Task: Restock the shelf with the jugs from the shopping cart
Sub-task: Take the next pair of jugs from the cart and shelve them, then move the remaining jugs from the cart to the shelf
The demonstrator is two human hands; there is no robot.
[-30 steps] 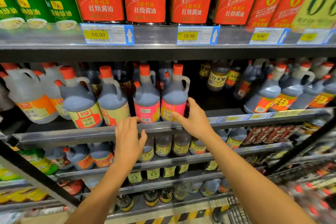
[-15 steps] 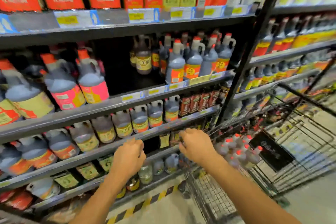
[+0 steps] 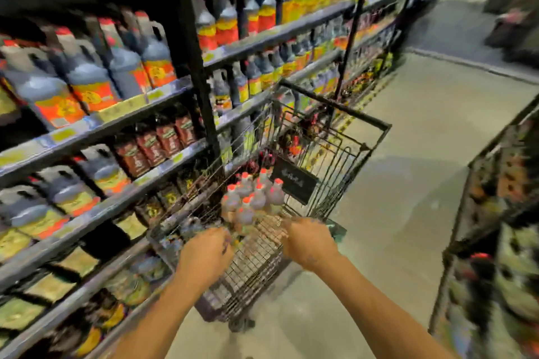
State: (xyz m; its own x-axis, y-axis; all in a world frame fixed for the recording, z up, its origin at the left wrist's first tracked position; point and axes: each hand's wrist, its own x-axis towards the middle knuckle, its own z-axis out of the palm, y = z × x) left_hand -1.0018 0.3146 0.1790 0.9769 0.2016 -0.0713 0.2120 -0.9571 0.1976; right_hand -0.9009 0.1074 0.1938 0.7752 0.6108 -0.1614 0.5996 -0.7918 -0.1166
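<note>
no text legible in this frame; heavy motion blur throughout.
- labels on the shelf jugs (image 3: pixel 159 73): red, orange and yellow patches, characters smeared beyond reading.
- price strips (image 3: pixel 62 134) along the shelf (image 3: pixel 175 86) edge: yellow tags, digits unreadable.
- dark placard (image 3: pixel 293 183) hanging inside the shopping cart (image 3: pixel 361 148): faint pale marks, cannot be made out.
- cart jugs (image 3: pixel 250 198): labels too blurred to read.
</note>
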